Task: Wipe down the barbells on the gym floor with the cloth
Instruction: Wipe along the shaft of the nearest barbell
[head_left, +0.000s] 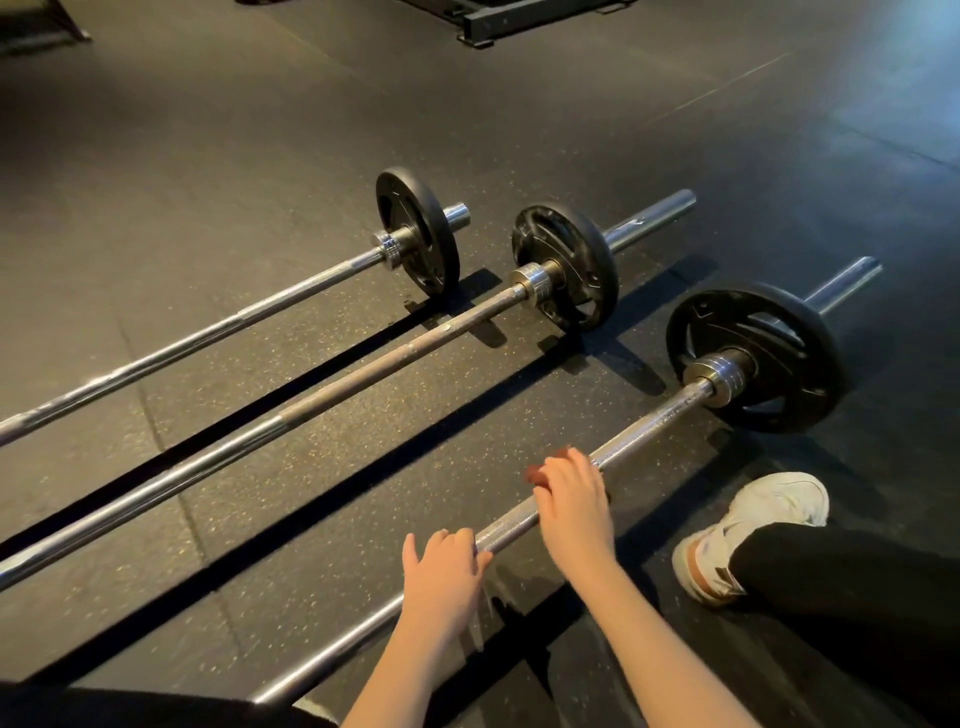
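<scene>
**Desk:** Run me across the frame, left first.

**Op:** Upper left is the far barbell (208, 332): bright shaft, no hand on it. Next over is the middle barbell (311, 405), with a duller, brownish shaft, also untouched. Both lie parallel on the rubber floor (156, 156), well apart from my hands. Lower centre is the near barbell (649, 431). My left hand (447, 566) has its fingers curled over that shaft. Just right of it, my right hand (571, 499) is wrapped over the same shaft with the cloth (535, 475) under the fingers. Only a red edge of it shows, and that is blurred.

**Desk:** So the near shaft is the step. How do you run it well?

**Op:** My read: hold the left hand firm so the bar can't roll on its plate (758, 358). Draw the cloth rightward toward the collar (722, 374) in long strokes, and wrap the full round of the bar, not just the top. The knurling will likely drag on fabric, so use firm pressure and a slow pull.

**Desk:** Hazards?

**Op:** The cloth could bunch and slip out of my grip, and I can't tell how much of it I hold. My shoe (753, 525), lower right, sits near the bar, so I'd mind it if the bar rolls. I judge the other two shafts are yet to do.
</scene>
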